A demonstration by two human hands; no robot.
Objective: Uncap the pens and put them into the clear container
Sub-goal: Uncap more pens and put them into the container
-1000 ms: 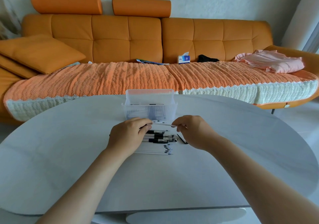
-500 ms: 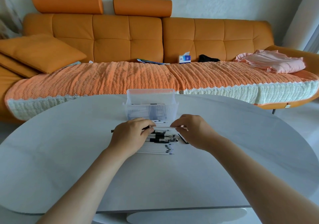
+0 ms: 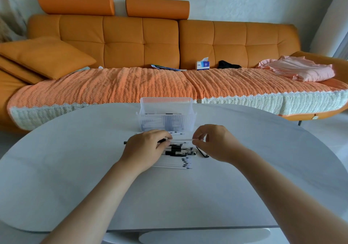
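The left hand (image 3: 146, 146) has its fingers (image 3: 165, 143) curled down and closed around the dark end of a pen (image 3: 180, 140), whose black tip pokes out past the far side of the hand, to the left. The right hand (image 3: 216, 142) pinches the other end of the same pen, thumb and forefinger pressed together on the pale, thin barrel, so the pen spans the gap between the two hands, roughly level and just above the surface (image 3: 75, 168). Directly under and just nearer than that gap lies a pile of pens (image 3: 177, 152): capped ones with black grips at the far side, thin white ones with small dark tips in a row at the near side, all lying lengthwise left to right. A single black piece (image 3: 202, 152), a cap or a short pen, lies angled on the surface just right of the pile, close under the right hand. Beyond the hands, close to them, stands the clear container (image 3: 166, 114), ribbed and open-topped, with several dark-and-white pens showing through its wall. Behind the surface runs an orange sofa (image 3: 141, 42) covered by a knitted orange throw (image 3: 131, 85).
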